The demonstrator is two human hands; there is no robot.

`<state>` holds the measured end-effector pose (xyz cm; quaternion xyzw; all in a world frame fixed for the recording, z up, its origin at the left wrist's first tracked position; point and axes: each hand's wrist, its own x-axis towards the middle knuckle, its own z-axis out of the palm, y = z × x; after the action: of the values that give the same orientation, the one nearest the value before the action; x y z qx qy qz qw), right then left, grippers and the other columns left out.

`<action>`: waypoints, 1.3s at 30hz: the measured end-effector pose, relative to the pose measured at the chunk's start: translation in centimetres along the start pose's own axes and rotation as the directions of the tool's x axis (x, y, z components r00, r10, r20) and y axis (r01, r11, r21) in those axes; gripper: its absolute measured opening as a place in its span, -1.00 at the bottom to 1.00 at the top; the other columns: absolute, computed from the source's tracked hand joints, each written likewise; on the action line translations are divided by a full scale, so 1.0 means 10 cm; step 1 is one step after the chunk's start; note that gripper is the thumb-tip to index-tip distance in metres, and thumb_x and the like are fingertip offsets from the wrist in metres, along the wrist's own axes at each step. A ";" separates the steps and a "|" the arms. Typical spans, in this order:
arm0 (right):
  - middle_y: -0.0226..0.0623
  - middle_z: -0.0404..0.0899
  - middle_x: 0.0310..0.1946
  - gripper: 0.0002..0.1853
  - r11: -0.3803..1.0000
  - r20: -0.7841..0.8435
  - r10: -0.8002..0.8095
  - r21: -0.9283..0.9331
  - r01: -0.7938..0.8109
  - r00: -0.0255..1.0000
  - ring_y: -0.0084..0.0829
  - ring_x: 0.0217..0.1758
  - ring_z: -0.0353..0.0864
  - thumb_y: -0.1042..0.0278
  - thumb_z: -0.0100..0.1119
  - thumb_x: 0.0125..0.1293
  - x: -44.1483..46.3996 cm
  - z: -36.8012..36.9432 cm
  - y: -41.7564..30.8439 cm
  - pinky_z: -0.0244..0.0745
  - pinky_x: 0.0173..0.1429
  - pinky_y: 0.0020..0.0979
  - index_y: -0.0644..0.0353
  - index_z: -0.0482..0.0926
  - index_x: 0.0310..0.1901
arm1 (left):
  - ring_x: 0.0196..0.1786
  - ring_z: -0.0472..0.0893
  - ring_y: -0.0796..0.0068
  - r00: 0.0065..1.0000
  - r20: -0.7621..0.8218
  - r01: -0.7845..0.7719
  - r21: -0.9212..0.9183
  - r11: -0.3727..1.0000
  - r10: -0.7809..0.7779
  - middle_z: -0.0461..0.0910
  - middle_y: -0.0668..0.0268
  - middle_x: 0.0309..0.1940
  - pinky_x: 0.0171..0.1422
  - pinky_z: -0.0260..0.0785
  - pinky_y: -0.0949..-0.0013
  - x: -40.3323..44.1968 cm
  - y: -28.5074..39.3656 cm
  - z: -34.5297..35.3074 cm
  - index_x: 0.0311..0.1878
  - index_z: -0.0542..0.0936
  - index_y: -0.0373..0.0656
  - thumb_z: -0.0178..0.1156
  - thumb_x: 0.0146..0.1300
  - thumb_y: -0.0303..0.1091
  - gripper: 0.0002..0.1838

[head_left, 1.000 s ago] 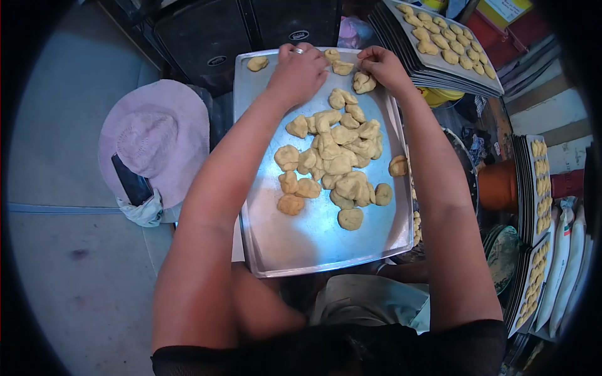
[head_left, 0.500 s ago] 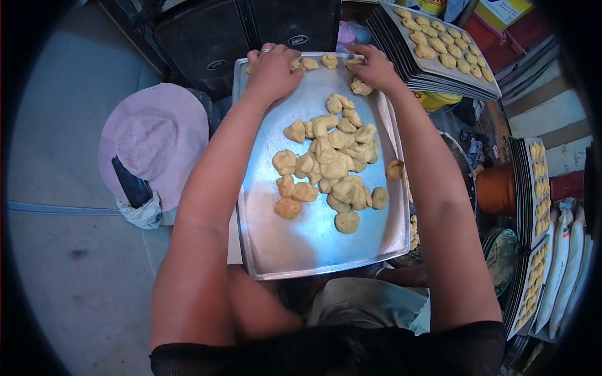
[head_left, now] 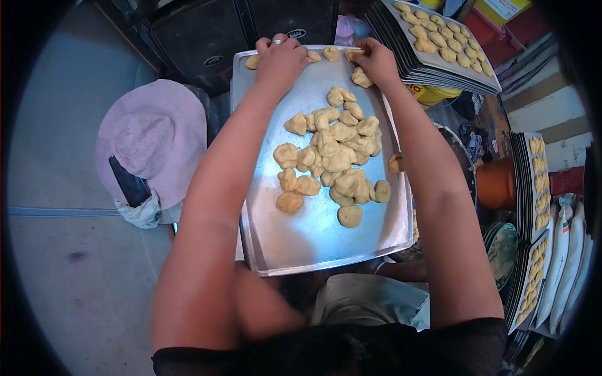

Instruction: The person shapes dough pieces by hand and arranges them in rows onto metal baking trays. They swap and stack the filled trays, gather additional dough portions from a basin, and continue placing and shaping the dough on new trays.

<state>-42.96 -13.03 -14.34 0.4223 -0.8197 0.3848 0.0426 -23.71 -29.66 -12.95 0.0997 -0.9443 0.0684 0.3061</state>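
Note:
A metal tray (head_left: 295, 250) holds a heap of dough pieces (head_left: 338, 156) near its middle. At the tray's far edge, my left hand (head_left: 281, 59) rests over small dough pieces, its fingers curled down and their tips hidden. My right hand (head_left: 375, 61) pinches a piece of dough (head_left: 354, 52) at the far right corner. Between the hands lies a small dough ball (head_left: 331, 54), touched by neither. Another lump (head_left: 361, 77) sits just below my right hand. One round piece (head_left: 396, 163) leans at the tray's right edge, beside my forearm.
Stacked trays with shaped dough (head_left: 439, 37) stand at the upper right, and more tray stacks (head_left: 532, 188) are at the far right. A pink hat (head_left: 147, 135) with a dark phone (head_left: 129, 182) lies at the left. Black panels (head_left: 200, 47) stand behind the tray.
My left hand moved left along the far edge, leaving the small ball between the hands. My right hand shifted slightly and now pinches a dough piece at the corner.

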 end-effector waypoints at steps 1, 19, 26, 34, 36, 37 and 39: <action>-0.21 0.72 -0.32 -0.58 1.000 -0.067 0.012 -0.005 -0.012 0.998 -0.21 -0.21 0.72 0.17 0.50 0.02 -0.02 0.02 -0.04 0.57 -0.06 -0.29 0.08 0.70 -0.05 | 0.11 0.49 0.37 1.000 -0.006 -0.007 0.025 1.000 0.007 0.63 0.50 -0.16 0.23 0.10 0.02 0.03 0.03 0.00 -0.17 0.71 0.03 0.27 0.21 -0.06 -0.75; -0.19 0.55 0.07 -0.46 0.972 0.329 0.158 -0.216 -0.089 0.931 -0.15 0.12 0.55 0.06 0.39 0.12 -0.37 -0.59 -0.31 0.44 0.17 -0.18 0.01 0.57 0.14 | 0.18 0.54 0.13 0.906 0.365 0.287 -0.153 0.946 -0.216 0.60 0.20 0.00 0.27 0.34 0.10 -0.11 -0.56 -0.40 0.16 0.62 -0.06 0.31 0.02 -0.22 -0.45; -0.20 0.63 -0.20 -0.55 0.999 0.232 -0.022 -0.022 0.028 0.972 -0.33 -0.21 0.63 0.31 0.43 0.06 -0.67 -0.32 -0.24 0.53 -0.01 -0.34 0.17 0.59 0.02 | 0.17 0.54 0.07 0.926 0.271 0.351 -0.372 0.859 -0.261 0.57 0.04 0.03 0.30 0.38 0.16 -0.15 -0.58 -0.38 0.18 0.57 -0.21 0.25 0.06 -0.45 -0.48; -0.18 0.70 -0.22 -0.63 0.900 0.336 -0.123 0.434 -0.037 0.934 -0.34 -0.17 0.69 0.46 0.33 0.08 -0.54 0.20 -0.81 0.57 -0.03 -0.35 0.23 0.63 -0.02 | 0.17 0.53 0.05 0.987 0.163 0.097 -0.583 0.807 -0.001 0.57 0.04 0.06 0.25 0.41 0.17 -0.43 0.03 -0.48 0.15 0.57 -0.15 0.33 0.13 -0.35 -0.53; -0.17 0.70 -0.25 -0.70 0.867 0.376 -0.184 0.497 -0.030 0.908 -0.35 -0.21 0.69 0.45 0.31 0.12 -0.54 0.24 -0.93 0.57 -0.05 -0.36 0.29 0.63 -0.07 | 0.09 0.57 0.07 0.966 0.254 0.193 -0.605 0.772 -0.043 0.60 0.06 0.02 0.19 0.43 0.19 -0.51 0.09 -0.51 0.09 0.60 -0.19 0.31 0.17 -0.34 -0.60; -0.18 0.70 -0.26 -0.71 0.901 0.357 -0.105 0.429 -0.063 0.928 -0.36 -0.21 0.69 0.44 0.30 0.13 -0.54 0.22 -0.93 0.58 -0.05 -0.36 0.30 0.64 -0.09 | 0.05 0.60 0.09 0.943 0.321 0.275 -0.593 0.757 -0.091 0.62 0.08 0.00 0.16 0.45 0.20 -0.50 0.06 -0.57 0.06 0.61 -0.21 0.30 0.19 -0.33 -0.63; -0.18 0.71 -0.28 -0.74 0.949 0.297 0.041 0.286 -0.130 0.954 -0.38 -0.21 0.69 0.43 0.29 0.14 -0.50 0.12 -0.96 0.58 -0.05 -0.36 0.30 0.65 -0.11 | -0.03 0.64 0.12 0.937 0.316 0.307 -0.550 0.777 -0.147 0.64 0.11 -0.06 0.09 0.47 0.22 -0.49 -0.04 -0.60 0.01 0.63 -0.23 0.30 0.20 -0.34 -0.68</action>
<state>-32.50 -13.93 -11.45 0.4387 -0.7662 0.4419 -0.1588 -16.35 -28.21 -10.97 0.1215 -0.9303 -0.2799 0.2037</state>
